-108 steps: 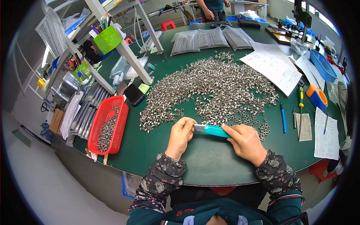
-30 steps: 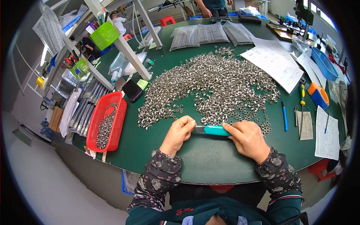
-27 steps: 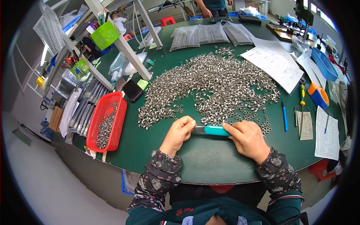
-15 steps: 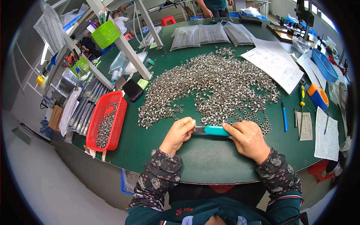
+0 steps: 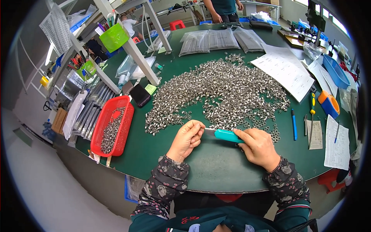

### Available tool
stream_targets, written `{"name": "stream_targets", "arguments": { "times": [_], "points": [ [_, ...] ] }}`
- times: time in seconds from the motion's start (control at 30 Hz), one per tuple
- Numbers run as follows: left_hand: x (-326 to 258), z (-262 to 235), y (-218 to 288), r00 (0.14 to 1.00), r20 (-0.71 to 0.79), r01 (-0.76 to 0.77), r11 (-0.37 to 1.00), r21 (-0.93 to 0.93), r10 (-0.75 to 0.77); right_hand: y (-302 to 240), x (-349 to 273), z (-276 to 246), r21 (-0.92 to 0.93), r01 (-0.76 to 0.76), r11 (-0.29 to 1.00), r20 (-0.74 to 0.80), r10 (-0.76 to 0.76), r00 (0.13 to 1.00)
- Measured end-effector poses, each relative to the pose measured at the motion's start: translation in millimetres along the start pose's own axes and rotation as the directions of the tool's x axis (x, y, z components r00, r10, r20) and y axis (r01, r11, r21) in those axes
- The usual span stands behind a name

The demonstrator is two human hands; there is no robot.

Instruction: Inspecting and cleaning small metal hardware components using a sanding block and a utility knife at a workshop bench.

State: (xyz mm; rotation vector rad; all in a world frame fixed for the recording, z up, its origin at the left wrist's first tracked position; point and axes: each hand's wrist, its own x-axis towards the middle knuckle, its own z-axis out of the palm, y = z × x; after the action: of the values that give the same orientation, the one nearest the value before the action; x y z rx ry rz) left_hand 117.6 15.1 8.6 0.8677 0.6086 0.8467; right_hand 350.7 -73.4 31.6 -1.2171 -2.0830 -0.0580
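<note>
Most of the work looks still ahead: the right hand (image 5: pixel 258 146) grips a teal-handled tool (image 5: pixel 228 135), the left hand (image 5: pixel 187 138) pinches fingers at its metal tip, while the big heap of metal rings (image 5: pixel 224 91) covers the desk (image 5: pixel 216 166) and the red basket (image 5: pixel 112 125) holds few.

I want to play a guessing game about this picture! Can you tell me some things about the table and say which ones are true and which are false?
1. The right hand holds a teal-handled tool. True.
2. The red basket lies to the person's right. False: it lies to the left, at the table's edge.
3. A big heap of small metal rings covers the green table. True.
4. The left hand rests inside the basket. False: its fingers are at the tool's metal tip.
5. A blue pen lies right of the heap. True.
</note>
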Motion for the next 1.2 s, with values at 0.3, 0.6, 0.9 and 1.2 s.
{"name": "stream_targets", "arguments": {
  "times": [0.3,0.6,0.9,1.2],
  "points": [
    [1.7,-2.9,-2.1,0.999,0.008,-0.043,0.996,-0.079,0.044,-0.1,-0.4,1.4,0.007,-0.007,1.000,0.014,0.006,1.000],
    [1.4,-3.7,-4.9,0.996,0.047,-0.075,0.992,-0.105,0.081,-1.9,-0.8,0.4,0.050,-0.040,0.998,0.020,0.039,0.999],
    [1.2,5.1,-2.6,0.995,0.013,-0.101,0.992,-0.071,0.102,-1.6,0.1,1.1,0.100,-0.094,0.991,0.050,0.089,0.995],
    [1.0,3.0,-6.6,0.996,-0.026,-0.088,0.996,-0.004,0.088,-0.6,-1.6,2.9,0.152,-0.124,0.981,0.082,0.112,0.990]
  ]
}}
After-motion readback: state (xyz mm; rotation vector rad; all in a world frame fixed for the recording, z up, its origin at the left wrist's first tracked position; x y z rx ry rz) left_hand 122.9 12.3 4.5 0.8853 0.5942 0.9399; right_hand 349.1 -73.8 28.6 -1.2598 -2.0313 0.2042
